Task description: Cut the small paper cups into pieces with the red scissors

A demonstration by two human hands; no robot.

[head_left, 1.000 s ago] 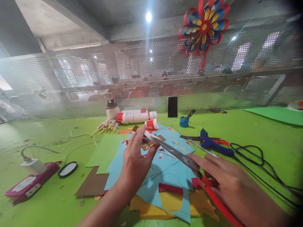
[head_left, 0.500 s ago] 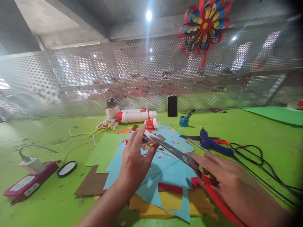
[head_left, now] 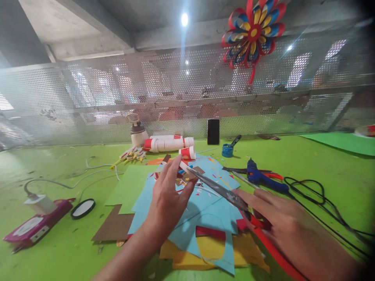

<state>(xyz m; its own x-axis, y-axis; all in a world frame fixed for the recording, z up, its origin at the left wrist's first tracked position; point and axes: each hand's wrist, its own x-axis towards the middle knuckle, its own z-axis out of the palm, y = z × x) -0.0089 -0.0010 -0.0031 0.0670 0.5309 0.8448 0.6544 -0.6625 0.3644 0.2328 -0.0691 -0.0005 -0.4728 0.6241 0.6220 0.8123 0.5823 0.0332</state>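
My right hand (head_left: 285, 224) is wrapped round the red handles of a pair of scissors (head_left: 218, 187), whose long grey blades point up and left. Held at the fingers of my left hand (head_left: 170, 193) is a small white paper piece (head_left: 183, 165), partly hidden by those fingers. The scissor tips touch or overlap the right end of this piece; whether it lies between the blades I cannot tell. Beneath both hands are light blue paper sheets (head_left: 202, 210) strewn with coloured scraps. Just behind the white piece lies a red and white paper cup (head_left: 186, 152).
A stack of paper cups (head_left: 170, 144) and a spray bottle (head_left: 138, 132) stand behind. To the right lie a blue glue gun (head_left: 263, 177) and its black cable (head_left: 325, 203). A phone (head_left: 213, 132) and blue jar (head_left: 227, 150) are further back; a purple power strip (head_left: 43, 224) sits left.
The scissor tips have shifted very slightly right relative to the white piece. My left hand has barely moved and keeps its hold.
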